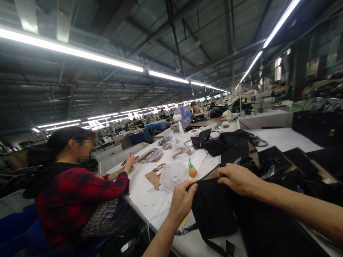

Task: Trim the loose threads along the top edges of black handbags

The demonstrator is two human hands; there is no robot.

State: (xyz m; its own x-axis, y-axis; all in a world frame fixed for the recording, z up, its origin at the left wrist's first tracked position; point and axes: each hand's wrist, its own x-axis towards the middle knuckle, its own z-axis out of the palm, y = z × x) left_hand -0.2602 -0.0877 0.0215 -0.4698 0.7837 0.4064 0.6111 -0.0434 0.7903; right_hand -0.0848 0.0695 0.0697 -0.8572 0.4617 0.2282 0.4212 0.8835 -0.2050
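A black fabric bag lies on the white worktable in front of me. My left hand pinches its upper left edge, thumb on top. My right hand rests flat on the bag's top edge, fingers curled over the rim, forearm reaching in from the right. A black strap hangs from the bag over the table's near edge.
A small white fan and an orange glue bottle stand just beyond my left hand. A person in a red plaid shirt sits at the left. More black bags lie further back and to the right. A blue desk fan stands far back.
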